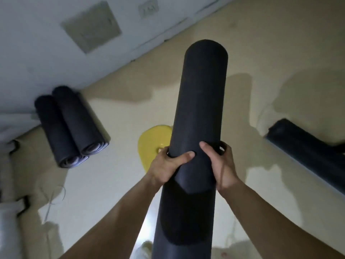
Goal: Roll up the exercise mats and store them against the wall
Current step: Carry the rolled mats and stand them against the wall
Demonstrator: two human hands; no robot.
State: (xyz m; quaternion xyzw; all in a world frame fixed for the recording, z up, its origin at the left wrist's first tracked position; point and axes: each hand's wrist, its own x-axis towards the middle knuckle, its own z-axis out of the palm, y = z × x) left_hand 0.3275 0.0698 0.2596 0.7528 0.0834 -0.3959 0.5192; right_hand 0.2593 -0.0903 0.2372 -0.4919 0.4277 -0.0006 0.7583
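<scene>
Head view looks along the rolled mat [199, 101] I hold out in front of me. Its weak spot is the outer flap, whose cut corner lies just below my thumbs. If my grip slackens, I judge the roll will spring open or telescope out of my palms. Most of its length runs beyond my fingers, so it could also tip and drop onto the yellow disc [153, 141] on the floor just past my left knuckles.

My left hand [166, 169] wraps the roll from one side, thumb [186, 157] curled across the front. My right hand [222, 165] clasps the opposite side, thumb laid along the top. Both sets of fingers are closed tight round the mat.

Well off to the left of my left fingers, two rolled mats [69, 126] lie by the wall [37, 43]. Out beyond my right fingers lies a dark mat [306, 152].
</scene>
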